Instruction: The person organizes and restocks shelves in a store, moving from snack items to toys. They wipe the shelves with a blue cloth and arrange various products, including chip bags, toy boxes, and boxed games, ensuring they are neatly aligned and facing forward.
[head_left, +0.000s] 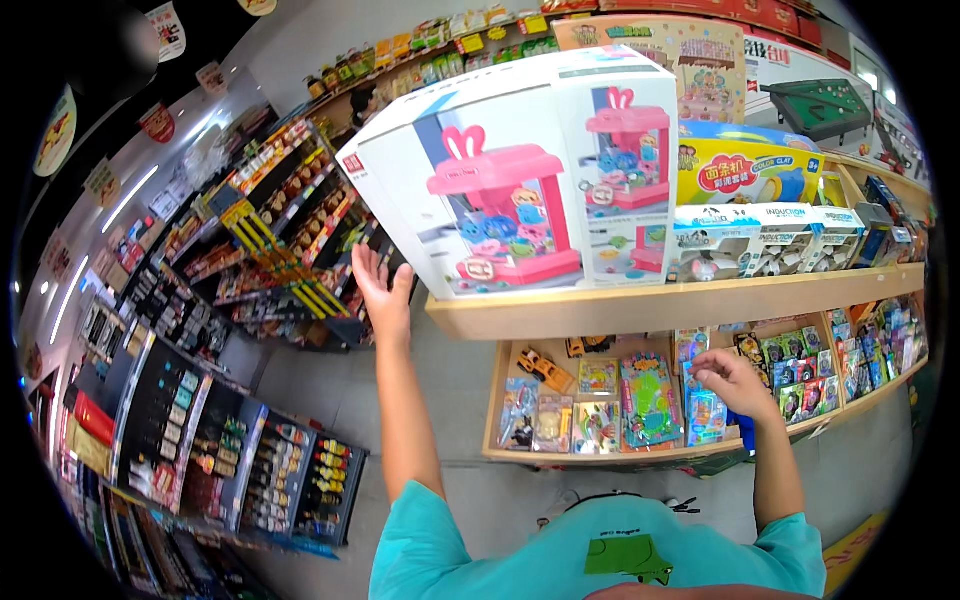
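Observation:
A large white box with pictures of a pink claw machine toy stands on the upper wooden shelf, its left part jutting past the shelf's end. My left hand is raised beside the lower left edge of the box, fingers apart, holding nothing; whether it touches the box I cannot tell. Lower down, my right hand hovers over the lower display bin, its fingers loosely curled. Nothing shows in it. Packaged small toys and a yellow toy truck lie in that bin.
Right of the box stand a yellow clay set box, white toy boxes and a billiard table box. Stocked racks line the left side. Grey floor tiles show between them and the bin. Part of a person's head shows behind the box.

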